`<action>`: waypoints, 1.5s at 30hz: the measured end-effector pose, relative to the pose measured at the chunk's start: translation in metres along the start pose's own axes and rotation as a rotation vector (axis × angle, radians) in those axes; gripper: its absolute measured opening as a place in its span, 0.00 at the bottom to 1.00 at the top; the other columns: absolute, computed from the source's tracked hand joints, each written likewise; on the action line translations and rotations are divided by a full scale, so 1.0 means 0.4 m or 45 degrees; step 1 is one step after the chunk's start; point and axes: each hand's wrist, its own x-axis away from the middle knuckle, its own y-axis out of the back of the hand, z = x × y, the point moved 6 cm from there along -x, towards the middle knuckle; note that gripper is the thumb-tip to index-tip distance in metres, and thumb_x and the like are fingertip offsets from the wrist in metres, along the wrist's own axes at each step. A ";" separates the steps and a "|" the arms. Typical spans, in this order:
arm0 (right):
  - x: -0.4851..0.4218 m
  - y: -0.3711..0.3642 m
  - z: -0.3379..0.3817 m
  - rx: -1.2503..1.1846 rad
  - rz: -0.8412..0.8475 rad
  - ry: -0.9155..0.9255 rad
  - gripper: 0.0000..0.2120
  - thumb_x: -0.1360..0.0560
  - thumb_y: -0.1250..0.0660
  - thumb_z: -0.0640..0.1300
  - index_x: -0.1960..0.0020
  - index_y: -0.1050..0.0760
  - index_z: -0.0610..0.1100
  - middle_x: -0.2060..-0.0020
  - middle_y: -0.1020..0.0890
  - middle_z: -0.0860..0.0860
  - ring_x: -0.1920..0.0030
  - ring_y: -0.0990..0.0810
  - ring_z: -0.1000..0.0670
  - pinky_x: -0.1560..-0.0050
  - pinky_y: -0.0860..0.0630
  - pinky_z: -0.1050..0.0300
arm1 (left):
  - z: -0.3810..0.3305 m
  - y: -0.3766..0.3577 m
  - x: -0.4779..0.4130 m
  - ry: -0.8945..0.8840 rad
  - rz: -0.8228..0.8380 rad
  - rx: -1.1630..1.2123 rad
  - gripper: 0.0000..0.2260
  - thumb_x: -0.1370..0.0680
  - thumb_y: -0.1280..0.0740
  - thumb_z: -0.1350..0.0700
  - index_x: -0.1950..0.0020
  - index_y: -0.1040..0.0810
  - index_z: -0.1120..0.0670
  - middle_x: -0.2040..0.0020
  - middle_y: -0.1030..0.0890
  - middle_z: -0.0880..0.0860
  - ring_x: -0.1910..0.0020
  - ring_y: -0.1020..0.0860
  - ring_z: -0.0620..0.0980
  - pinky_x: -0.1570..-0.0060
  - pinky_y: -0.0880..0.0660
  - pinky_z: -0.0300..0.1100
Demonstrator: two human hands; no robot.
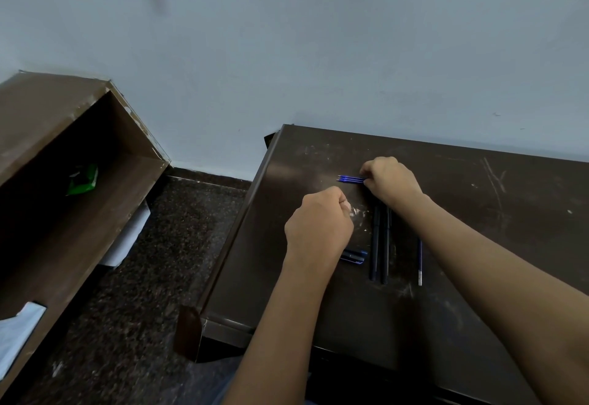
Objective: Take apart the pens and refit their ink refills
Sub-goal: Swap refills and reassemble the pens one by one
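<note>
Blue refills (350, 179) pinched in my right hand (392, 181) fingers; left hand (318, 224) curled, contents unclear. Refitting seems next: feed one into a barrel (375, 242).

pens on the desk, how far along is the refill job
Done: two dark barrels lie side by side, one refill loose beside them. In hand: the right hand holds a bunch of blue refills; the left hand is closed, contents hidden. Left: refitting.

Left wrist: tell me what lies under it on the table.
Dark blue pen caps stick out from beneath the left hand, resting on the table beside two dark pen barrels. How many caps, and their far ends, are covered by the wrist.
</note>
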 end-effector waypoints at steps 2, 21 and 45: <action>0.007 0.010 0.001 -0.018 -0.027 0.000 0.13 0.25 0.38 0.38 0.42 0.22 0.43 0.45 0.21 0.44 0.44 0.23 0.41 0.49 0.24 0.47 | 0.000 0.000 0.001 0.000 -0.006 -0.001 0.08 0.19 0.41 0.55 0.45 0.24 0.51 0.50 0.21 0.50 0.58 0.25 0.46 0.61 0.31 0.41; 0.291 0.044 -0.160 -0.283 0.165 -0.917 0.17 0.28 0.28 0.47 0.46 0.25 0.37 0.50 0.20 0.41 0.50 0.19 0.39 0.54 0.21 0.49 | -0.011 0.003 0.013 0.022 0.016 0.067 0.12 0.20 0.41 0.57 0.39 0.24 0.54 0.44 0.20 0.52 0.50 0.21 0.49 0.57 0.29 0.39; 0.341 0.143 -0.035 -2.069 -0.314 -0.598 0.08 0.20 0.43 0.37 0.56 0.28 0.40 0.61 0.17 0.44 0.65 0.19 0.53 0.59 0.19 0.60 | -0.017 -0.026 0.005 0.034 0.243 0.297 0.12 0.19 0.43 0.57 0.45 0.20 0.51 0.46 0.19 0.52 0.46 0.23 0.50 0.42 0.26 0.48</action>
